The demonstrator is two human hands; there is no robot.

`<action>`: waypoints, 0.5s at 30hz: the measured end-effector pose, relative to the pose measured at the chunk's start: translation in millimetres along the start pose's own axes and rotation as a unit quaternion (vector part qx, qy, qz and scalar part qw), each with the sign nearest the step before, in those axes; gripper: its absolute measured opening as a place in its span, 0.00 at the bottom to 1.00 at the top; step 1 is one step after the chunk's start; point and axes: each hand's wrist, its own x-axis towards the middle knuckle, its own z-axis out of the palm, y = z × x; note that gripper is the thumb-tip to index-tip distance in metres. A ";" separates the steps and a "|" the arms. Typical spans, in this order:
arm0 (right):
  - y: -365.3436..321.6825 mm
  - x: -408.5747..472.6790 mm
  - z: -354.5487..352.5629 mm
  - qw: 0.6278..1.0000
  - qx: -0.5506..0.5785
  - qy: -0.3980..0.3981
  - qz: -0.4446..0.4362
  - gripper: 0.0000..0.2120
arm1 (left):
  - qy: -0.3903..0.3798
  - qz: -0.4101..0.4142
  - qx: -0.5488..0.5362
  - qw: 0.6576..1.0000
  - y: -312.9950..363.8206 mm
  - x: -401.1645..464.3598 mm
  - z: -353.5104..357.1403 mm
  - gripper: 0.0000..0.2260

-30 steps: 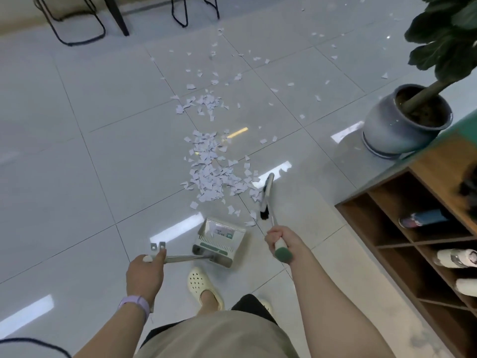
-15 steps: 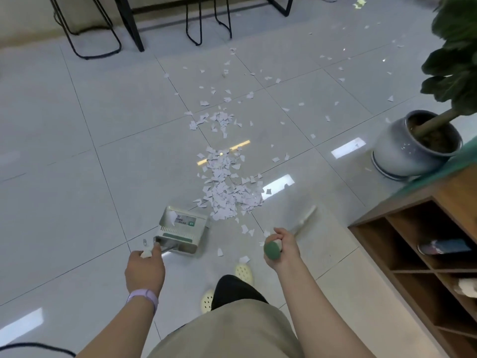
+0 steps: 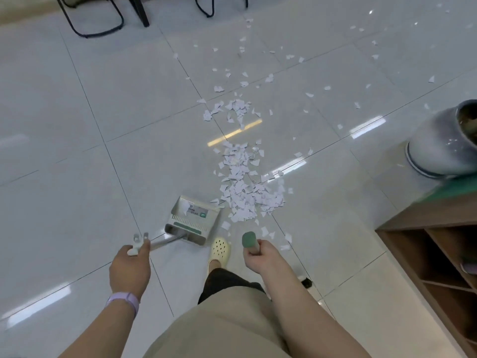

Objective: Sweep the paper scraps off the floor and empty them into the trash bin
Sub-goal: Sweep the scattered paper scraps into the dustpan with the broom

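A dense pile of white paper scraps [image 3: 249,195] lies on the pale tiled floor, with thinner scatter [image 3: 238,109] trailing away behind it. A cream metal dustpan [image 3: 192,219] rests on the floor just left of the pile, mouth facing away from me. My left hand [image 3: 130,267] grips the end of its long metal handle [image 3: 160,242]. My right hand [image 3: 260,257] is closed around the green-capped top of the broom handle [image 3: 249,240]. The broom's shaft is hidden behind my arm; a dark bit of its head [image 3: 306,282] shows by my forearm. No trash bin is in view.
A grey plant pot [image 3: 444,148] stands at the right. A wooden shelf unit [image 3: 433,254] fills the lower right. Black chair and table legs [image 3: 103,19] stand at the far edge. My foot in a cream clog [image 3: 219,250] is between dustpan and broom.
The broom has swung from reaching out toward the scraps to pointing down behind my right arm. The dustpan has shifted left of the pile, and I have stepped closer.
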 end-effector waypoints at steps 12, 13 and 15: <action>31.2 -9.2 175.9 0.973 -0.207 -0.093 -0.045 0.13 | -0.044 0.044 0.044 0.997 58.1 96.8 -28.9 0.17; 26.4 -5.9 184.6 0.973 -0.190 -0.123 -0.051 0.14 | -0.044 0.048 0.043 0.997 61.8 109.3 -30.7 0.17; 15.9 1.5 191.1 0.974 -0.119 -0.189 -0.047 0.17 | -0.042 0.055 0.041 0.997 67.4 123.5 -30.8 0.18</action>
